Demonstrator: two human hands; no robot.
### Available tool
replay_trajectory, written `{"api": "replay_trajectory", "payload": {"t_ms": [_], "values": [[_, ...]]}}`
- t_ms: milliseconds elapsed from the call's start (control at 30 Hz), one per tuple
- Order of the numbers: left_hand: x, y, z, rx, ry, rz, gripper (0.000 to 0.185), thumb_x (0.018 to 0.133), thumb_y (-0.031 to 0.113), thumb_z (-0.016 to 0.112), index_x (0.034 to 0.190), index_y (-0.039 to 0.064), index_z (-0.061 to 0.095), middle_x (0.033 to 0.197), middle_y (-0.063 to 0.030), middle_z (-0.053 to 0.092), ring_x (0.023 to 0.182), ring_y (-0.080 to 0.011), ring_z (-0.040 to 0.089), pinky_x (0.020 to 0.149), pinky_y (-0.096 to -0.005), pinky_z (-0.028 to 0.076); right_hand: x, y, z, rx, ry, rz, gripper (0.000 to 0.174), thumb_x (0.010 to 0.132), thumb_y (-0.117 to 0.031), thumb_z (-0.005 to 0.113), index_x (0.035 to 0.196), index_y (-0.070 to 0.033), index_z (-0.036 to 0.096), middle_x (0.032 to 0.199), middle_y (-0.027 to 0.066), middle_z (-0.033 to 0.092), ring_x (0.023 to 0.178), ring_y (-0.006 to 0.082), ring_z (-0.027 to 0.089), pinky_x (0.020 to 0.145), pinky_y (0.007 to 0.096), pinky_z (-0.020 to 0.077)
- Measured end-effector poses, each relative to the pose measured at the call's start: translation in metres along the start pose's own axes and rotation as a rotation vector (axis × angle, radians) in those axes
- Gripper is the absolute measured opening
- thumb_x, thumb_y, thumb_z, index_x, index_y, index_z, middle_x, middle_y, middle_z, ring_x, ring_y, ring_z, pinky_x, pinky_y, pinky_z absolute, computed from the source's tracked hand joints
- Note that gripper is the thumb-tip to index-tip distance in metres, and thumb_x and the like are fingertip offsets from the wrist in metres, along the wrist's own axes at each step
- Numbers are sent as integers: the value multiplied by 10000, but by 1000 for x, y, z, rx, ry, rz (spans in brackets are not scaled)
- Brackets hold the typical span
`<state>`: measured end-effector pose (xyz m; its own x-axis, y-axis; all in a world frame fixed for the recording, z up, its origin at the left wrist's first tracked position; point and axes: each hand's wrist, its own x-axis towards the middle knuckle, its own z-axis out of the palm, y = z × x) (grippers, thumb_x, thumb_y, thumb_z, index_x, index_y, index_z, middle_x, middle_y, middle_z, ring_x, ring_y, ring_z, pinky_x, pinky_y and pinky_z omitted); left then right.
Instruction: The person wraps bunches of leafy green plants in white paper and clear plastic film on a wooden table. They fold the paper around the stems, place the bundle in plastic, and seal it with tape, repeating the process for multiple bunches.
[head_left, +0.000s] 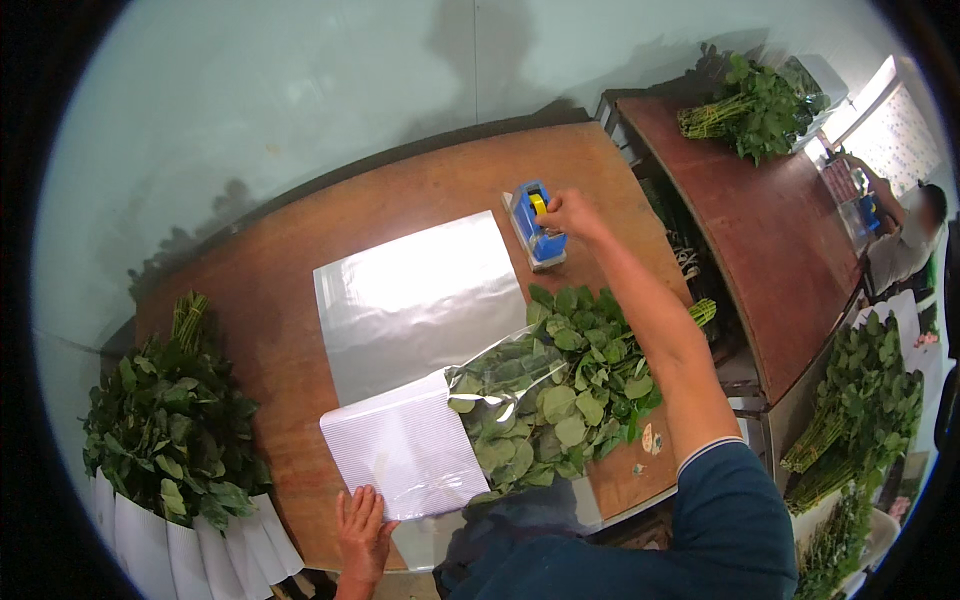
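Observation:
My left hand (363, 529) lies with its fingers on the lower left corner of a folded sheet of white corrugated paper (405, 450). Clear plastic film (517, 367) runs from that paper over part of the leafy green stems (570, 405) at its right. A stack of clear plastic sheets (420, 292) lies behind the paper, shining in the light. My right hand (571, 214) is at a blue tape dispenser (534, 232) with a yellow-cored roll, fingertips pinched together beside the roll; whether tape is between them is too small to tell.
A large leafy bunch (172, 427) stands at the wooden table's left edge, above white corrugated paper wraps (187, 555). Another bunch (757, 109) lies on the reddish table (757, 247) at the right. More bunches (855, 390) are at the lower right. Another person (904, 240) works at the far right.

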<state>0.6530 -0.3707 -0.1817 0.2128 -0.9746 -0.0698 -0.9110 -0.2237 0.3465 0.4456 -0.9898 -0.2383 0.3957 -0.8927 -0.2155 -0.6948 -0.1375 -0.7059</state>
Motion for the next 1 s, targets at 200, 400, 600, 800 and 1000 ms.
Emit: {"api": "replay_trajectory", "payload": {"t_ms": [200, 400, 600, 800, 1000], "values": [[-6, 0, -2, -8, 5, -30, 515, 765, 110, 848, 1228, -32, 673, 1376, -193, 630, 1362, -353, 534, 1187, -591, 299, -88, 19, -10, 694, -150, 52, 343, 826, -145, 846, 1064, 65, 716, 906, 100, 724, 774, 159, 678, 677, 304, 548], [1, 5, -7, -17, 17, 6, 526, 770, 125, 843, 1244, -26, 671, 1378, -194, 629, 1354, -351, 543, 1178, -586, 312, -97, 80, 25, 919, -112, 281, 272, 869, -181, 828, 1040, 9, 734, 830, 42, 703, 660, 102, 634, 552, 218, 500], [13, 12, -10, -8, 32, 33, 540, 767, 124, 844, 1256, -20, 668, 1371, -199, 633, 1334, -359, 561, 1176, -577, 319, -67, 118, 28, -342, 367, -63, 241, 882, -219, 756, 837, 18, 741, 746, 38, 717, 610, 145, 649, 562, 319, 516], [-6, -1, -2, -36, 93, 13, 542, 770, 69, 802, 1283, -10, 648, 1406, -163, 611, 1358, -319, 539, 1181, -549, 325, -183, -34, 54, 356, -90, -64, 253, 907, -242, 739, 861, 7, 742, 761, 25, 702, 658, 106, 628, 581, 288, 493], [-7, -1, 0, -66, 217, 48, 478, 817, 133, 799, 1264, 20, 671, 1383, -120, 638, 1356, -260, 542, 1180, -518, 328, -390, -179, 180, 925, -495, 154, 235, 955, -239, 739, 968, -4, 740, 811, 20, 688, 686, 79, 602, 617, 234, 486]]}}
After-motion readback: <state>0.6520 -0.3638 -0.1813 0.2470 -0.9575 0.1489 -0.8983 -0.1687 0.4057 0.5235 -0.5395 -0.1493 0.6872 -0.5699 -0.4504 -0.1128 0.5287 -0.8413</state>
